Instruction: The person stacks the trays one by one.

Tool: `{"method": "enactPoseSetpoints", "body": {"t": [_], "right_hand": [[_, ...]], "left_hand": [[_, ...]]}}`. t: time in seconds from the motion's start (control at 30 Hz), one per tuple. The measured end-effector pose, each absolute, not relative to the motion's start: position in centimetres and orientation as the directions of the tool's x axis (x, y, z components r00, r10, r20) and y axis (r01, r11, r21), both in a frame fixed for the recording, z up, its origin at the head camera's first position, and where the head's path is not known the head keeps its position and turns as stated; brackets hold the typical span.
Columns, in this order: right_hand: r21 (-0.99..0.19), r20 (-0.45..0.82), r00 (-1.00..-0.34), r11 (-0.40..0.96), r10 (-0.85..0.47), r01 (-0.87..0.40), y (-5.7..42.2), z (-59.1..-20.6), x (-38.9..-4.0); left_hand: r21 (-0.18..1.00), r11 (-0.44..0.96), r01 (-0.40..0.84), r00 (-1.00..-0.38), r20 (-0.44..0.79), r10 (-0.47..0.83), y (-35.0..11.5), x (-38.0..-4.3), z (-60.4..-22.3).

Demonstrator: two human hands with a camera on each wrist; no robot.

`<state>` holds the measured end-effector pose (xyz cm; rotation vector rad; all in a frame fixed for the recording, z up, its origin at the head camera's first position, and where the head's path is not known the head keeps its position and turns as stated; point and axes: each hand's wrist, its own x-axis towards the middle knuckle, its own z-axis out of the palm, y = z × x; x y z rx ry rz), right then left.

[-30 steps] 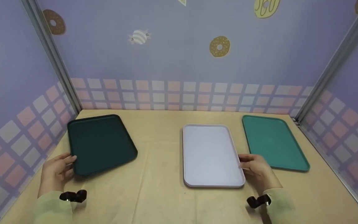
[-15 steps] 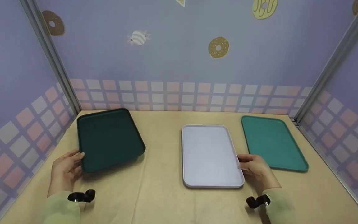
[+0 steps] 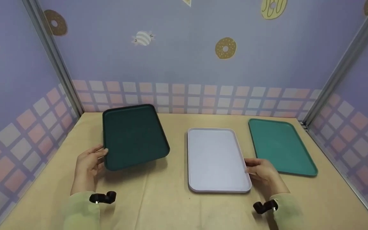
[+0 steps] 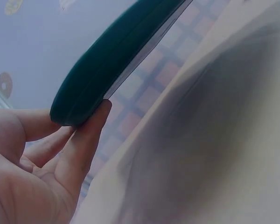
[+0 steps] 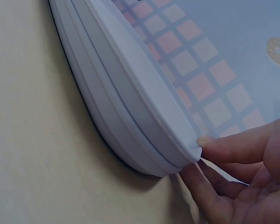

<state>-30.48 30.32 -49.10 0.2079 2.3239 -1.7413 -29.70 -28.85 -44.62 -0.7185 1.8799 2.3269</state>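
My left hand (image 3: pixel 89 161) pinches the left edge of a dark green tray (image 3: pixel 134 135) between thumb and fingers. The tray is raised and tilted above the table, its shadow falling beneath it; in the left wrist view the dark green tray (image 4: pixel 102 60) shows side-on, with table visible below. Near the middle right lies a white tray (image 3: pixel 217 159). My right hand (image 3: pixel 264 172) grips its right edge. From the right wrist, the white tray (image 5: pixel 144 100) is seen on top of a stack, with another pale rim under it. The right thumb lies on the top rim and the fingers are below.
A lighter green tray (image 3: pixel 283 147) lies flat at the right, just beyond my right hand. Cream cloth covers the table (image 3: pixel 168 204). A patterned back wall (image 3: pixel 177 64) and side walls with metal corner posts (image 3: pixel 56 60) enclose it.
My left hand has lifted the dark green tray and carried it rightward and a little away, toward the white tray. My right hand stays on the white tray's edge.
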Motion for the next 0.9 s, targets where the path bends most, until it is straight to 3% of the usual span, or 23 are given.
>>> {"method": "enactPoseSetpoints", "body": {"t": [0.37,0.9], "right_hand": [[-0.937,-0.279,-0.96,0.224,-0.019,0.268,30.1,-49.2,-30.5],[-0.925,-0.285,-0.958,0.268,-0.016,0.27,29.9,-48.8,-30.4]], "left_hand": [[0.924,-0.225,-0.31,-0.914,-0.354,-0.196,-23.4,-30.9,-44.6],[0.948,-0.189,-0.254,-0.951,-0.281,-0.13,-15.4,-32.2,-45.2]]}}
